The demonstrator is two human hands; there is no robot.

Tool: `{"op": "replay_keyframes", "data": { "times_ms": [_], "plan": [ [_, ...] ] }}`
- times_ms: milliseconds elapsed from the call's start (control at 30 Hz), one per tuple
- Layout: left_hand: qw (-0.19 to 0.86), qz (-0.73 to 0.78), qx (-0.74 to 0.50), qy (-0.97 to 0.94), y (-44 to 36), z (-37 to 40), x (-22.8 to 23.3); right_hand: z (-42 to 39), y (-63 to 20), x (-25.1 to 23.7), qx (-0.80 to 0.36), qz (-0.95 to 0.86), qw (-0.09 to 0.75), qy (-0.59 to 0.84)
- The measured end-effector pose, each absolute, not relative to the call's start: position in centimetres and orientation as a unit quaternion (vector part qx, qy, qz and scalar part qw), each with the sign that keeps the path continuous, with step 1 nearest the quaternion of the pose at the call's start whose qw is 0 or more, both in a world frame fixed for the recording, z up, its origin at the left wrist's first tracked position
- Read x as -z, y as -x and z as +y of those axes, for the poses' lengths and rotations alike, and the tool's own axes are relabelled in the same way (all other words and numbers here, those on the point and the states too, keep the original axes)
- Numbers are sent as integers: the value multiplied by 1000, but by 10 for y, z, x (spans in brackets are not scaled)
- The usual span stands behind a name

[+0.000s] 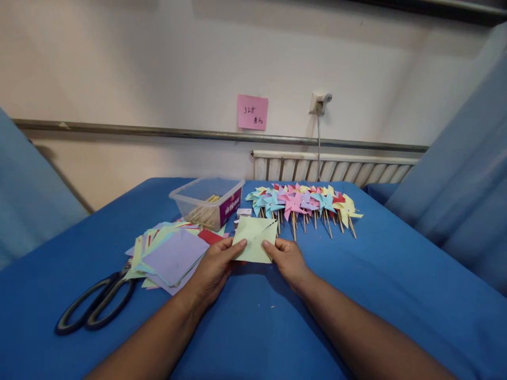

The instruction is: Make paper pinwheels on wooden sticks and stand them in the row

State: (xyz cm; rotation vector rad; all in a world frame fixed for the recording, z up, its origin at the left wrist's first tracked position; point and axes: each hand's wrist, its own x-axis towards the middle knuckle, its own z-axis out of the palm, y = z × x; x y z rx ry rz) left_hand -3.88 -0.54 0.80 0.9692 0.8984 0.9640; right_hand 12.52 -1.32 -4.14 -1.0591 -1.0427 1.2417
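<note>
Between my two hands is a pale green paper square (253, 232), held up above the blue cloth. A slit runs in from its upper right corner, and a small mark shows near its middle. My left hand (217, 261) pinches the lower left edge, thumb on top. My right hand (288, 258) grips the lower right edge the same way. Left of my left hand lies a loose pile of coloured paper squares (176, 256), a lilac one uppermost. Scissors (97, 301) with dark handles rest beside the pile, their blades partly hidden under the paper.
A clear plastic tub (208, 203) of wooden sticks stands behind the paper pile. Finished paper pinwheels (303, 203) on sticks lie in a bunch at the back right. A small box (244, 212) sits behind the green square. Blue curtains (467, 174) hang on both sides.
</note>
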Motion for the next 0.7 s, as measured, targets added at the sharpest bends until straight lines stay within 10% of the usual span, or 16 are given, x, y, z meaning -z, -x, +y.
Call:
{"op": "replay_keyframes", "data": {
  "times_ms": [700],
  "plan": [
    [309,479,-532,-626,46,-3,-10,-12,-129,31,-493,-387,638,448]
  ]
}}
